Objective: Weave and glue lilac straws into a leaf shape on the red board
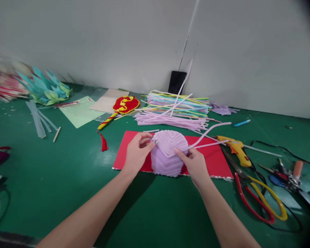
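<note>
A lilac oval panel (167, 163), built from rows of pipe cleaners in a V pattern, is held over a red board (214, 162). My left hand (141, 148) pinches its upper left edge, thumb on the front face. My right hand (192, 160) grips its right edge, with the thumb on the front and the other fingers partly hidden behind. A loose lilac pipe cleaner (209, 131) sticks out to the right from beside my right fingers, its ends free.
Bundled pipe cleaners (173, 119) lie behind the board, near a black phone (177, 82) against the wall. A red and yellow fan (125, 104) is to the left. On the right are a glue gun (236, 148), large scissors (258, 196), keys (291, 182) and a blue pen (242, 123).
</note>
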`<state>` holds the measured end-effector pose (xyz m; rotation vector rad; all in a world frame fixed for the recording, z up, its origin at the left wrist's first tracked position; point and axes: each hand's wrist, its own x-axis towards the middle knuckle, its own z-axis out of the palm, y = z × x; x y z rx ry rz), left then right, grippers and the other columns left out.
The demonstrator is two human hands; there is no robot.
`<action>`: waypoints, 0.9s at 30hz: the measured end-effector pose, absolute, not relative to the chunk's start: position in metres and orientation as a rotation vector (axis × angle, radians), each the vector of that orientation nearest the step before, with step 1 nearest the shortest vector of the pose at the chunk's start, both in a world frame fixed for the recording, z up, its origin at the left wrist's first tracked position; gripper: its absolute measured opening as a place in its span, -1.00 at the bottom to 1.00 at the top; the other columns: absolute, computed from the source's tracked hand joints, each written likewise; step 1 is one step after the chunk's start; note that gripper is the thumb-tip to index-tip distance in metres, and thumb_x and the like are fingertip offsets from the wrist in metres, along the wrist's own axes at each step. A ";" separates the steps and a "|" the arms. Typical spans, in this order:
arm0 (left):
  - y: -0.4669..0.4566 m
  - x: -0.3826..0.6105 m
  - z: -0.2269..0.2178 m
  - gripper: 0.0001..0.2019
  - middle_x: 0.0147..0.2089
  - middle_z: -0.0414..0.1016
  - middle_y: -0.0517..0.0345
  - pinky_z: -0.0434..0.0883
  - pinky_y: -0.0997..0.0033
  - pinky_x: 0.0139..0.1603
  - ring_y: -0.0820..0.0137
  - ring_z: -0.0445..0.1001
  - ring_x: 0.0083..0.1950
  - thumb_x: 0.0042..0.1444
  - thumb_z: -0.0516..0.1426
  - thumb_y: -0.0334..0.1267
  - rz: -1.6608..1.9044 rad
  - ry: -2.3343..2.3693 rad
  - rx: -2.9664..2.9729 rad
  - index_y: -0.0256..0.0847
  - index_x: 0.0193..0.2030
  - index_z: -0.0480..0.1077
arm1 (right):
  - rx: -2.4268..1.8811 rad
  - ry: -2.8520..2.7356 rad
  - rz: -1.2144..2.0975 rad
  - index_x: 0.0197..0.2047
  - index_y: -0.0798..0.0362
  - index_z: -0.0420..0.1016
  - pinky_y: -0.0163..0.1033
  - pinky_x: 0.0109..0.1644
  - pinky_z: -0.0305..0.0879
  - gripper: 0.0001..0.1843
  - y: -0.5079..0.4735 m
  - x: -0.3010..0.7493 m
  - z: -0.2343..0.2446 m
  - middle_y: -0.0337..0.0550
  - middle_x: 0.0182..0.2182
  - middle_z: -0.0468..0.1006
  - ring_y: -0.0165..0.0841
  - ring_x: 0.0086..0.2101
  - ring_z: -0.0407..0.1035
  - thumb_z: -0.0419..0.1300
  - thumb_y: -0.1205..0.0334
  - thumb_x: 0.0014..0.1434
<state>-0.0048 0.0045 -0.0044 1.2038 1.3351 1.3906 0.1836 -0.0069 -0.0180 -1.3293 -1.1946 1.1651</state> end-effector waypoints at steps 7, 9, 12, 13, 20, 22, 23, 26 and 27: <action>0.005 -0.006 -0.002 -0.83 -0.26 0.51 0.18 0.45 0.33 -0.10 0.36 0.52 -0.18 -0.08 0.24 -0.29 1.406 1.331 1.167 -0.18 -0.31 0.36 | -1.320 -1.187 1.180 -0.28 0.05 0.54 -0.14 -0.12 0.41 -0.69 -0.007 0.183 -0.017 -0.16 -0.30 0.63 -0.23 -0.22 0.49 0.33 0.01 -0.02; 0.004 -0.005 -0.001 -0.84 -0.29 0.50 0.20 0.45 0.36 -0.12 0.37 0.52 -0.19 -0.08 0.24 -0.30 1.411 1.328 1.146 -0.18 -0.33 0.36 | -1.316 -1.190 1.180 -0.28 0.05 0.54 -0.14 -0.11 0.40 -0.70 -0.007 0.182 -0.016 -0.16 -0.29 0.63 -0.23 -0.21 0.49 0.33 0.02 -0.02; 0.004 -0.005 0.000 -0.85 -0.31 0.50 0.21 0.46 0.41 -0.22 0.38 0.52 -0.21 -0.09 0.24 -0.30 1.404 1.311 1.116 -0.18 -0.35 0.36 | -1.327 -1.191 1.165 -0.29 0.05 0.54 -0.14 -0.11 0.40 -0.70 -0.007 0.182 -0.016 -0.15 -0.29 0.63 -0.23 -0.21 0.49 0.33 0.03 -0.03; 0.004 -0.006 0.000 -0.84 -0.31 0.50 0.21 0.46 0.42 -0.24 0.38 0.52 -0.21 -0.09 0.24 -0.30 1.401 1.303 1.106 -0.18 -0.35 0.36 | -1.330 -1.190 1.163 -0.29 0.06 0.54 -0.13 -0.10 0.40 -0.70 -0.007 0.182 -0.016 -0.15 -0.29 0.63 -0.22 -0.21 0.49 0.33 0.02 -0.03; 0.005 -0.008 -0.003 -0.82 -0.35 0.48 0.23 0.45 0.45 -0.28 0.40 0.52 -0.25 -0.08 0.25 -0.27 1.394 1.278 1.077 -0.18 -0.33 0.34 | -1.333 -1.189 1.181 -0.26 0.05 0.55 -0.14 -0.10 0.39 -0.68 -0.006 0.184 -0.018 -0.15 -0.27 0.63 -0.22 -0.19 0.48 0.33 0.00 -0.02; 0.006 -0.008 -0.003 -0.81 -0.36 0.47 0.24 0.44 0.47 -0.29 0.42 0.51 -0.26 -0.08 0.26 -0.26 1.396 1.271 1.071 -0.18 -0.34 0.34 | -1.332 -1.196 1.183 -0.25 0.05 0.55 -0.14 -0.09 0.39 -0.67 -0.006 0.184 -0.019 -0.15 -0.26 0.63 -0.22 -0.18 0.48 0.33 0.00 -0.02; 0.006 -0.008 -0.003 -0.81 -0.37 0.47 0.24 0.43 0.47 -0.29 0.42 0.51 -0.27 -0.08 0.26 -0.26 1.397 1.269 1.069 -0.18 -0.34 0.33 | -1.333 -1.202 1.182 -0.24 0.05 0.55 -0.14 -0.09 0.39 -0.67 -0.006 0.184 -0.019 -0.15 -0.25 0.63 -0.22 -0.18 0.47 0.33 0.00 -0.02; 0.007 -0.008 -0.003 -0.80 -0.37 0.47 0.24 0.42 0.48 -0.30 0.43 0.51 -0.28 -0.07 0.26 -0.25 1.397 1.280 1.078 -0.19 -0.34 0.33 | -1.348 -1.227 1.167 -0.23 0.07 0.55 -0.14 -0.10 0.39 -0.65 -0.006 0.184 -0.018 -0.14 -0.25 0.62 -0.22 -0.20 0.48 0.32 -0.01 -0.01; 0.007 -0.009 -0.003 -0.79 -0.35 0.48 0.23 0.42 0.48 -0.28 0.42 0.51 -0.27 -0.07 0.26 -0.25 1.401 1.283 1.083 -0.19 -0.32 0.33 | -1.352 -1.234 1.161 -0.23 0.07 0.55 -0.14 -0.11 0.39 -0.65 -0.006 0.184 -0.018 -0.13 -0.26 0.63 -0.22 -0.21 0.48 0.32 -0.01 -0.01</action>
